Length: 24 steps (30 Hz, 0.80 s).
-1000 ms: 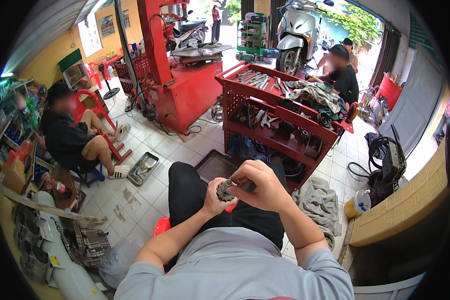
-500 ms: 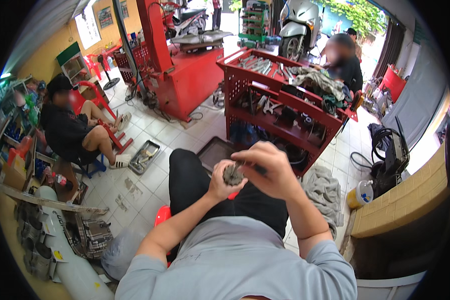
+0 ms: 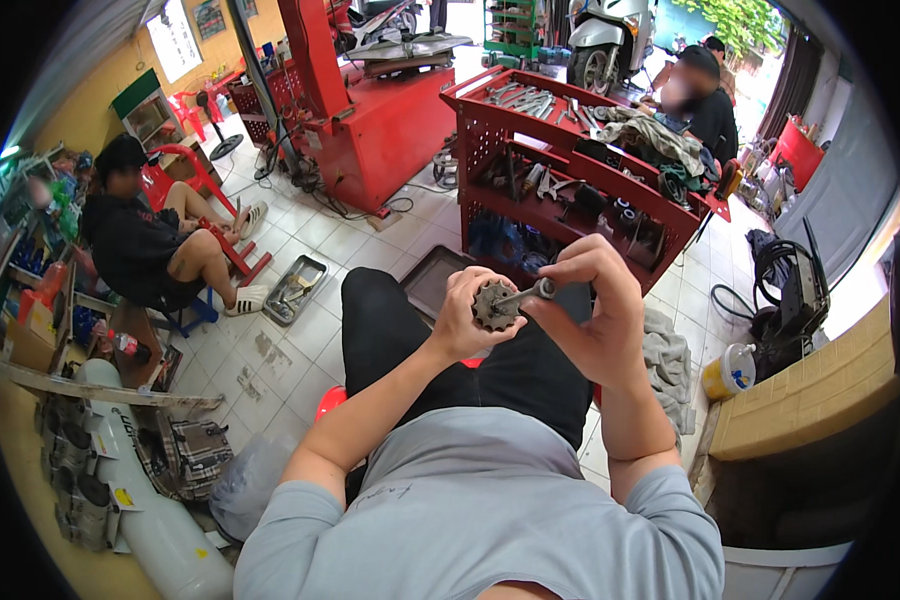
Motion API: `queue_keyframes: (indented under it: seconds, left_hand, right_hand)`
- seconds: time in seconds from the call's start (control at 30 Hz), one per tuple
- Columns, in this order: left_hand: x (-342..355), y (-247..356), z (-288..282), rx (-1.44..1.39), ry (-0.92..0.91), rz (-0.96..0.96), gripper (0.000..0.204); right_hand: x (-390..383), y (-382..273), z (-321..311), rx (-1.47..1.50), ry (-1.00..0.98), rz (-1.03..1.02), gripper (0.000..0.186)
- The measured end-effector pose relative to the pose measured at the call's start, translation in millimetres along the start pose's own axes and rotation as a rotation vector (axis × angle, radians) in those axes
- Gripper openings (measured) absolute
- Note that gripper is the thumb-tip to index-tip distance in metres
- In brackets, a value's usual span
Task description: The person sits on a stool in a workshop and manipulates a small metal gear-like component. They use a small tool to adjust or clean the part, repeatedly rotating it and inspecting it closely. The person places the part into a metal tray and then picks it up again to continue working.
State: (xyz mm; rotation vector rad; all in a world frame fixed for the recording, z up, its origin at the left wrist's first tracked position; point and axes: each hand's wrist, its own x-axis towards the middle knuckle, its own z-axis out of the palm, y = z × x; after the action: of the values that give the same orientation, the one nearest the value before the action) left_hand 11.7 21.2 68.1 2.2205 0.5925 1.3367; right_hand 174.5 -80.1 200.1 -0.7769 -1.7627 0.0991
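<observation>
Both hands ride higher and further right than half a second ago, and the toothed metal part (image 3: 493, 307), earlier seen face-up under a blurred right hand, now shows a short rod (image 3: 515, 299) slanting from its centre toward the right. Left hand (image 3: 456, 320) is curled shut around the toothed part, fingers wrapped over its far side, with the notched face turned up toward the head. Right hand (image 3: 605, 320) has thumb and forefinger bent in a narrow pinch, the rod's round, ring-like end between their tips; how firmly they press cannot be told. Whether rod and toothed part are one piece is also unclear.

Held so, the part sits above the person's dark-trousered lap (image 3: 470, 375). Just beyond the knees, a dark shallow tray (image 3: 432, 278) lies on the tiled floor (image 3: 350, 235), partly hidden by the left hand. Further left rests a metal tray (image 3: 279, 319) with small items in it, near the shoes of a seated co-worker (image 3: 130, 240). Ahead and to the right stands a red tool cart (image 3: 475, 150), wrenches (image 3: 530, 101) spread over its top.
</observation>
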Motion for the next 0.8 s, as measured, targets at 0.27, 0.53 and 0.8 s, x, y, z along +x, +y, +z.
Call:
queue_keyframes:
  seconds: [0.27,0.53,0.8]
  left_hand:
    - [-7,-1,-2,-0.041,0.061,-0.126,0.046]
    - [-17,-12,1,-0.114,0.041,-0.149,0.049]
    - [-19,-24,5,-0.089,0.05,-0.111,0.053]
  right_hand:
    - [3,-3,2,-0.001,-0.078,-0.001,0.04]
    - [2,-2,6,-0.013,-0.189,-0.075,0.037]
    - [2,-5,14,0.052,-0.109,0.005,0.039]
